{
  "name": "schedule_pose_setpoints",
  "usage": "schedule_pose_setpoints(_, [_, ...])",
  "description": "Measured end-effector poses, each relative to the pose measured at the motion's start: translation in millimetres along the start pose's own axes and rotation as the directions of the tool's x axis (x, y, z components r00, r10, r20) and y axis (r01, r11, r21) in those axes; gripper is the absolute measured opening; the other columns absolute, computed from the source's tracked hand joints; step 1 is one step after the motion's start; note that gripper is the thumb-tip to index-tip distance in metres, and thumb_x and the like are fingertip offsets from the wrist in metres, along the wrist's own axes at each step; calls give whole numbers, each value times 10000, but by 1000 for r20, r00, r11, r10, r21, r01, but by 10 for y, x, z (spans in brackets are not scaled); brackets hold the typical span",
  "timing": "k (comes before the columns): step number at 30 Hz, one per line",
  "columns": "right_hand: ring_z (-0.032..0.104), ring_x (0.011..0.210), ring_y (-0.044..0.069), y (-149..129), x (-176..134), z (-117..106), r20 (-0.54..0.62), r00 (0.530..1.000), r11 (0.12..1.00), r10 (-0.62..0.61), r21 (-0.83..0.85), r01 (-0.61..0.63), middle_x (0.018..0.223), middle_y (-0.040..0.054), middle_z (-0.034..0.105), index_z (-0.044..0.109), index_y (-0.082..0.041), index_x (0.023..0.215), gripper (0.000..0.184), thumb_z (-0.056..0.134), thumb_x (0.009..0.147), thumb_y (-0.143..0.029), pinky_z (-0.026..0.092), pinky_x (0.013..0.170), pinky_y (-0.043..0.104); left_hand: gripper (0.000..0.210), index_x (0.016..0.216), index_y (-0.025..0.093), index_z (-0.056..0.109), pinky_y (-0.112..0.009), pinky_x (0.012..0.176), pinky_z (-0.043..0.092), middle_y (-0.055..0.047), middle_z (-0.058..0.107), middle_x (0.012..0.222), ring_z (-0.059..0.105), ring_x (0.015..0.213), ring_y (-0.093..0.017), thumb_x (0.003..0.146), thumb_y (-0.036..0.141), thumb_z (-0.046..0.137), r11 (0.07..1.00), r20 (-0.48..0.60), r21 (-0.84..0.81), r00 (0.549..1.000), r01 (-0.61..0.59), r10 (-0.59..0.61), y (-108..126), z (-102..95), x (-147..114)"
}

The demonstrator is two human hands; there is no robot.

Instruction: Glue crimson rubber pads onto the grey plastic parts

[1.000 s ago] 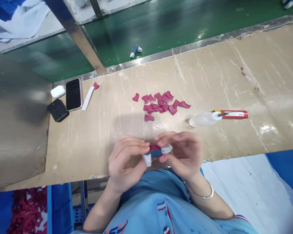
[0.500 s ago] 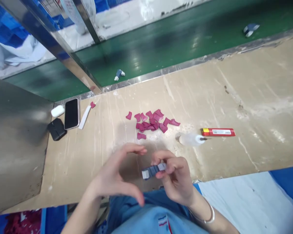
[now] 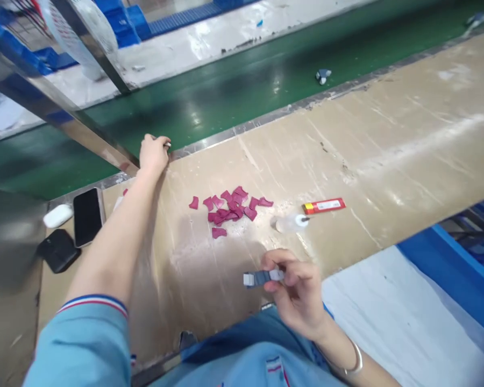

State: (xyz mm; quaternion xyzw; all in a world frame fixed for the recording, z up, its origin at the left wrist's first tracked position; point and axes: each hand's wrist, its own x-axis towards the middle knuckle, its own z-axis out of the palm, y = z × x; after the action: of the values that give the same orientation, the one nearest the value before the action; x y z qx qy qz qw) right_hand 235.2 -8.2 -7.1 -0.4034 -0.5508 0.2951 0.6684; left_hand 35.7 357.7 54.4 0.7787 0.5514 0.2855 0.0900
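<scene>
My right hand (image 3: 300, 290) pinches a small dark-blue and white piece (image 3: 261, 278) by its right end, above the front of the bench. My left hand (image 3: 154, 153) is stretched out to the near edge of the green belt (image 3: 226, 102), beside the metal post. Its fingers are closed round a small piece (image 3: 167, 144); only a whitish bit shows at the fingertips. Between the hands, dark-pink cut pieces (image 3: 236, 207) lie in a loose pile on the bench. A white bottle with a thin dark tip (image 3: 292, 223) lies to their right.
A red and yellow packet (image 3: 325, 206) rests beyond the bottle. At the left are a phone (image 3: 87, 216), a white case (image 3: 58, 215) and a black object (image 3: 58, 250). Another blue and white piece (image 3: 323, 75) sits on the belt. A metal post (image 3: 84, 129) slants at the left.
My left hand has gone from beside the held piece out to the belt edge and closed there. My right hand still pinches its piece. The view has shifted; belt pieces have moved left.
</scene>
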Motion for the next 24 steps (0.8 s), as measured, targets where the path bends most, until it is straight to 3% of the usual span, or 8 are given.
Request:
schedule_pose_setpoints(4, [623,725,154,-106,101,22,-12,995,994,-97,-59,96,908,3,622,402,-301,938,245,571,1012,-139,562,558,268,190,1077,205,764,-532,1208,425,-94,623,1288,591,1337,-308,947,270,641,993,78,49,991,-111,107,3,-250,-543])
schedule_pose_setpoints(8, [715,718,176,-152,201,77,55,981,982,-184,-31,186,853,-8,700,387,-286,827,383,726,959,-166,650,589,342,282,1046,242,808,-599,1090,518,-120,694,1150,673,1131,-354,860,232,596,977,236,78,956,-198,174,18,-619,-1558])
schedule_pose_setpoints(11, [778,752,193,-150,236,163,82,972,975,-220,45,217,862,-6,762,386,-280,769,423,755,948,-173,699,621,363,447,1343,245,706,-699,1153,443,-162,639,1413,551,1387,-429,927,223,545,964,277,103,938,-244,208,220,-905,-2316])
schedule_pose_setpoints(15, [813,796,179,-163,218,323,69,967,963,-244,135,233,902,-13,812,407,-271,738,443,789,923,-144,713,655,310,705,1594,292,447,-446,1028,619,-168,663,1437,701,1231,-309,966,461,721,914,325,-359,893,-189,312,756,-1043,-2969])
schedule_pose_setpoints(16, [815,794,180,-172,201,358,77,967,961,-243,154,230,907,-16,819,421,-272,741,441,806,907,-132,713,650,306,727,1564,298,471,-403,1012,630,-154,686,1412,717,1213,-287,929,482,775,888,299,-429,901,-168,315,873,-1007,-3065])
schedule_pose_setpoints(19, [814,762,201,-202,129,423,121,967,966,-226,154,206,890,-9,824,526,-295,827,362,841,872,-123,715,624,333,389,1308,260,639,-286,931,638,-82,783,1203,767,1082,-196,946,246,780,837,26,-492,957,-240,290,1064,-797,-3235])
schedule_pose_setpoints(21, [811,749,223,-214,78,435,115,976,980,-183,104,171,892,5,824,603,-326,986,321,858,870,-169,714,612,365,257,1168,224,677,-262,853,640,-57,808,1085,781,974,-167,941,122,741,821,-156,-477,949,-315,273,1078,-662,-3277])
schedule_pose_setpoints(24, [811,780,243,-219,37,419,96,983,987,-158,31,156,933,10,819,605,-374,1167,415,874,870,-268,716,637,406,221,1078,216,695,-304,815,640,-42,825,1035,789,909,-173,916,68,712,824,-269,-415,917,-387,295,1037,-571,-3280])
